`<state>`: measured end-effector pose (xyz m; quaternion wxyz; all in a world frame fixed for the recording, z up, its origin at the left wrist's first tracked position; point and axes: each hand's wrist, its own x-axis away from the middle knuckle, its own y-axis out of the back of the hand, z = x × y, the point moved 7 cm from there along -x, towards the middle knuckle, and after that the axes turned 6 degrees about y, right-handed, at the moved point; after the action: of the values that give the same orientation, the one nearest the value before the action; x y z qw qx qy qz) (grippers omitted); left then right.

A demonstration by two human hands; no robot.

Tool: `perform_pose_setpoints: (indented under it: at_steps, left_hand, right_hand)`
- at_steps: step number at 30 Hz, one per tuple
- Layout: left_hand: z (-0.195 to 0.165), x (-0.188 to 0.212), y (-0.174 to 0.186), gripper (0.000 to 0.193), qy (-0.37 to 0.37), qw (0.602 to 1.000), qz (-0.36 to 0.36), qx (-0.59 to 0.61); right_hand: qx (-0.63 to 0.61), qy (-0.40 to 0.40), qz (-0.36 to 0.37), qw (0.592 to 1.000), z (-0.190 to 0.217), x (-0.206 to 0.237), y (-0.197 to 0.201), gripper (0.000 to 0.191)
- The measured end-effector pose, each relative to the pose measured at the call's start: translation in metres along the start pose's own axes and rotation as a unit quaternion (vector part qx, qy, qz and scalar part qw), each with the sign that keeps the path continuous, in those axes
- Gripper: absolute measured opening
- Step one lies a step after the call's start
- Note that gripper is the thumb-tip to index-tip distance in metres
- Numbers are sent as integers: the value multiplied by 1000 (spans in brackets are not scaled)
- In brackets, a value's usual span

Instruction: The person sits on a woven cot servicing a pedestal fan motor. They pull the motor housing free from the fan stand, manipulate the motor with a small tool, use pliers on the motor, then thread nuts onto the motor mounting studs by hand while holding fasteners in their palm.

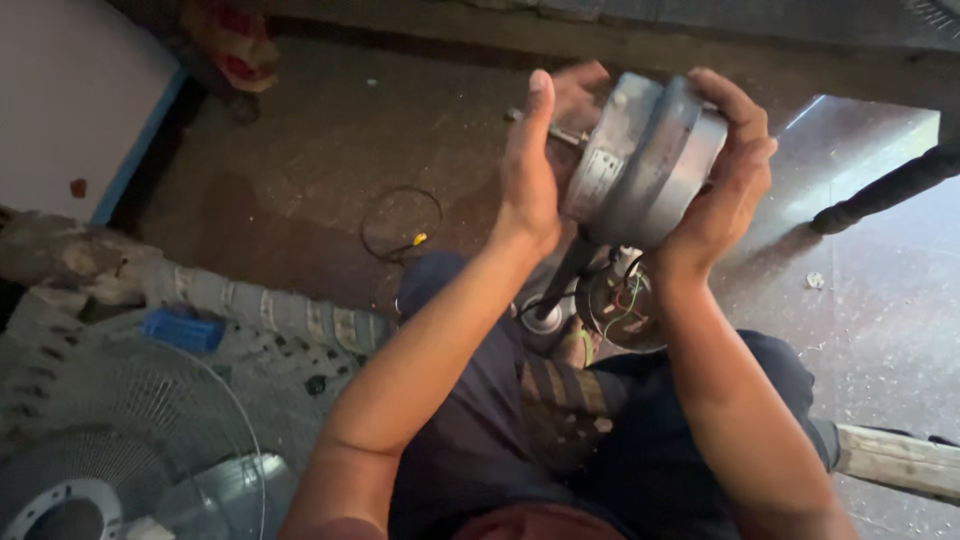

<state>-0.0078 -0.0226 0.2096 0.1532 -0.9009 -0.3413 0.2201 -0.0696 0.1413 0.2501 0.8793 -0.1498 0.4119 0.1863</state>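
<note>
A round grey metal fan motor (pixel 645 160) is held up in front of me, tilted, with its thin shaft (pixel 560 132) pointing left. My right hand (pixel 725 175) wraps around its right rim and grips it. Against the motor's left face rests my left hand (pixel 535 165), fingers straight and together, thumb behind the shaft. Below the motor sits a round part with green and dark wires (pixel 620 305), next to a dark tube (pixel 560 285), between my knees.
A wire fan guard (pixel 130 440) lies at lower left by a blue box (pixel 182 330). A loop of black wire (pixel 400 225) lies on the brown floor. A black pole (pixel 885 190) enters from the right above a wooden plank (pixel 900 460).
</note>
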Motion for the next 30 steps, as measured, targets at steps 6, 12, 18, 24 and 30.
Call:
perform_pose_setpoints:
  at_steps: [6,12,18,24,30]
  left_hand:
    - [17,7,-16,53,63,988,36,138]
    - [9,6,-19,57,35,995,13,94]
    - [14,10,-20,59,56,990,19,125]
    - [2,17,-6,57,122,969,25,215]
    - [-11,44,60,49,-49,990,-87,-103]
  right_hand:
    - [11,-11,7,1000,3,2,-3,75]
    - [-62,-25,-24,997,0,5,-7,77]
    - [-33,2,-25,999,4,1,-4,72]
    - [111,17,29,993,22,-2,-4,69]
    - [61,36,87,994,32,-8,-6,77]
